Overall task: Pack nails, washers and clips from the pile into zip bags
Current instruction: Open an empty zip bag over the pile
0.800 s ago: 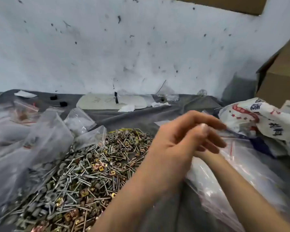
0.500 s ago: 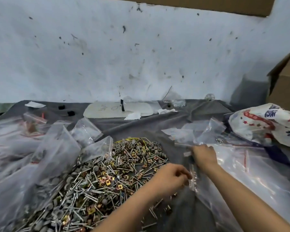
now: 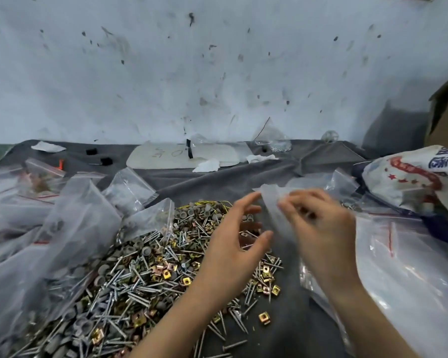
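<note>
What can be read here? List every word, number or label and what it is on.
Nothing reads clearly.
Pale flat board at the back: faint handwritten marks, too blurred to read.
White printed plastic sack at right: blue characters, red stars, too blurred to read.
Clear zip bags: red stripes, no text.

Two bare forearms run up from the lower edge of the view, each ending in a bare hand. The left hand [image 3: 233, 251], over the right part of the pile [image 3: 140, 267], shows its back sharply: slim fingers [image 3: 243, 204], a long thumb, smooth knuckles. The right hand [image 3: 321, 228], just right of the pile, is smeared by blur, so its fingers [image 3: 294, 202] show only as soft streaks. Both wrists are bare too.
</note>
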Action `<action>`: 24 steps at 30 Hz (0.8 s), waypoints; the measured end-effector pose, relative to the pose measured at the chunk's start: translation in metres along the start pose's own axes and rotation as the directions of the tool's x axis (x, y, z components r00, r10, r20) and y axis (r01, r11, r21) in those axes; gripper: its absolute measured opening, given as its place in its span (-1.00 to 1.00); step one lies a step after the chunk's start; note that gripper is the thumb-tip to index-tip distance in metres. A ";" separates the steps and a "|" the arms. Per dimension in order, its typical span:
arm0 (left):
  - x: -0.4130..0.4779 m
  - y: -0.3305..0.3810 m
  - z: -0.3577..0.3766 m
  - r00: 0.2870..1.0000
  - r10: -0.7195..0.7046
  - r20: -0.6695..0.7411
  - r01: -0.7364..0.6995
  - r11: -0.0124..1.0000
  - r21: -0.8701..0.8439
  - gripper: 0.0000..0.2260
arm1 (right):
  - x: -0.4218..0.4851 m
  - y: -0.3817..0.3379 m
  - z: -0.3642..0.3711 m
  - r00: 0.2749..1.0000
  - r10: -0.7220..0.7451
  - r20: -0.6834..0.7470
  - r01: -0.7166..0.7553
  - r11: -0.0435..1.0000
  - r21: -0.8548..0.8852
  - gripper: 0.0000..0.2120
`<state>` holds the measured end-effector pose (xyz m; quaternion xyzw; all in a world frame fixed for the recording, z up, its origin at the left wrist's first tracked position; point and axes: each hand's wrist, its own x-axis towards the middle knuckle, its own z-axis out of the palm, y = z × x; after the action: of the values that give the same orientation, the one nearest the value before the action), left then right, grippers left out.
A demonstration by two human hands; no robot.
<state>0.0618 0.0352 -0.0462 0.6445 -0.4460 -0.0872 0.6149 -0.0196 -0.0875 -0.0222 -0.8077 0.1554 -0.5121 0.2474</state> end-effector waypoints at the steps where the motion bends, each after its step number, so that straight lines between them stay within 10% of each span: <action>1: -0.011 0.003 -0.005 1.000 0.005 0.021 -0.005 1.000 -0.004 -0.53 | -0.016 -0.013 0.004 0.990 0.103 0.092 -0.115 0.983 0.140 -0.95; 5: -0.044 -0.011 -0.021 0.985 -0.169 0.036 0.169 0.986 -0.007 -0.48 | -0.063 -0.023 0.034 0.756 0.491 0.432 -0.647 0.658 0.384 -0.79; 9: -0.055 -0.026 -0.045 0.967 -0.245 0.066 0.242 0.969 0.050 -0.46 | -0.081 -0.017 0.051 0.603 0.547 0.580 -0.797 0.419 0.435 -0.67; 17: -0.020 -0.036 -0.088 0.973 -0.230 -0.020 0.229 0.953 0.200 -0.48 | -0.051 0.004 0.066 0.557 0.536 0.634 -0.830 0.388 0.401 -0.56; 20: -0.009 -0.035 -0.088 0.967 0.021 -0.254 0.111 0.862 0.495 -0.62 | -0.040 0.011 0.074 0.596 0.570 0.566 -0.803 0.448 0.394 -0.60; 24: -0.019 -0.033 -0.060 0.894 0.406 0.191 -0.419 0.604 0.678 -0.77 | -0.036 0.010 0.083 0.657 0.528 0.538 -0.754 0.447 0.481 -0.46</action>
<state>0.1057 0.0864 -0.0691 0.7080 -0.5861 0.2278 0.3214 0.0404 -0.0582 -0.0841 -0.6071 0.2167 -0.2626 0.7180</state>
